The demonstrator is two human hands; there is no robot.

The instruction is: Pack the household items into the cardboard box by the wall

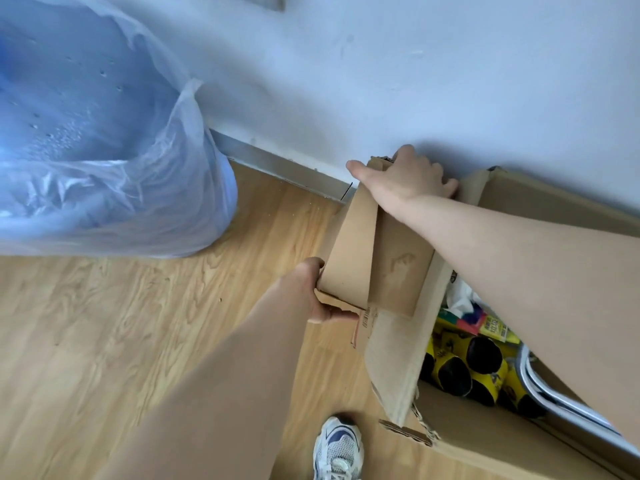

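Observation:
The open cardboard box (394, 358) stands on the wooden floor against the white wall, at the right of the view. Its left end flap (356, 251) is raised and tilted. My left hand (318, 292) grips the flap's near lower corner. My right hand (405, 174) is closed over the flap's far top corner by the wall, and my right forearm crosses above the box. Inside the box lie several yellow and black cups (460, 368), a colourful packet (485, 323), crumpled white material (459, 296) and a metal piece (540, 386). The forearm hides part of the contents.
A large blue water jug wrapped in a clear plastic bag (104, 140) stands on the floor at the left, close to the wall. A metal skirting strip (277, 164) runs along the wall's foot. My white and blue shoe (337, 448) is near the box's front corner.

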